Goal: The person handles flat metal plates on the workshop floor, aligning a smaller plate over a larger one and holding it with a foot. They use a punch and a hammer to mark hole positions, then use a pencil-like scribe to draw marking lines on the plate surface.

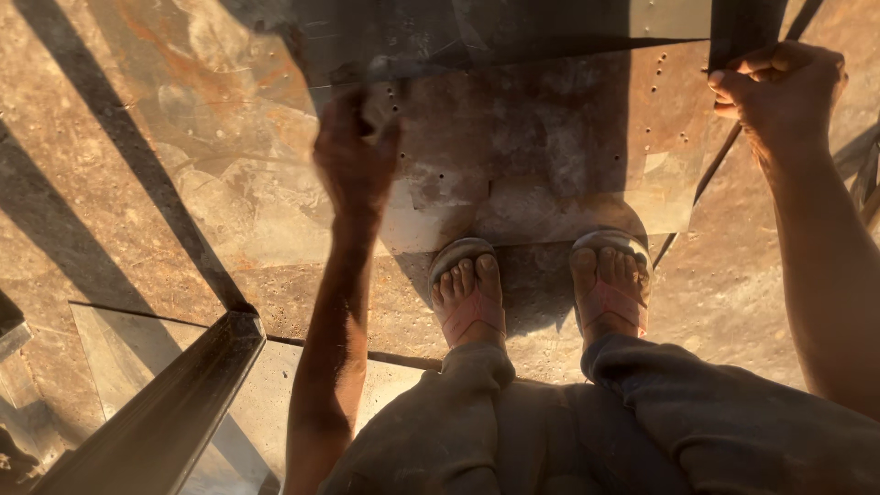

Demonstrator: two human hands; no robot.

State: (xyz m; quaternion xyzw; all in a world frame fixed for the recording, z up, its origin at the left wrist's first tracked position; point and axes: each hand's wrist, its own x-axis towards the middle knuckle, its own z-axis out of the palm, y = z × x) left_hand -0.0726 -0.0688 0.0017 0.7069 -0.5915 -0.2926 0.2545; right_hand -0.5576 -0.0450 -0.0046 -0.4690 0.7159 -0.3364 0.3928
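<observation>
You stood on the workshop floor in pink-strapped sandals, looking straight down past your grey trousers at a large metal sheet held up in front of your feet. The sheet was worn and blotched, with rows of small rivet holes near its right side and a few more near its left edge. Its lower edge hung just above your toes, and its upper part ran out of the top of the view.

Your left hand was raised at the sheet's left edge, fingers curled over something small and pale at that edge. The hand was blurred and in shadow, so you could not tell from the view how tightly the grip was closed or exactly what it had hold of. Your right hand was at the sheet's upper right corner, the grip closed firmly around the dark edge there, fingers wrapped over and the thumb side toward you.

More flat sheets lay on the floor to your left, overlapping one another, and a dark steel angle bar slanted across the lower left corner. A thin dark rod ran diagonally below your right hand. Long bar-shaped shadows crossed the floor in the low orange light.
</observation>
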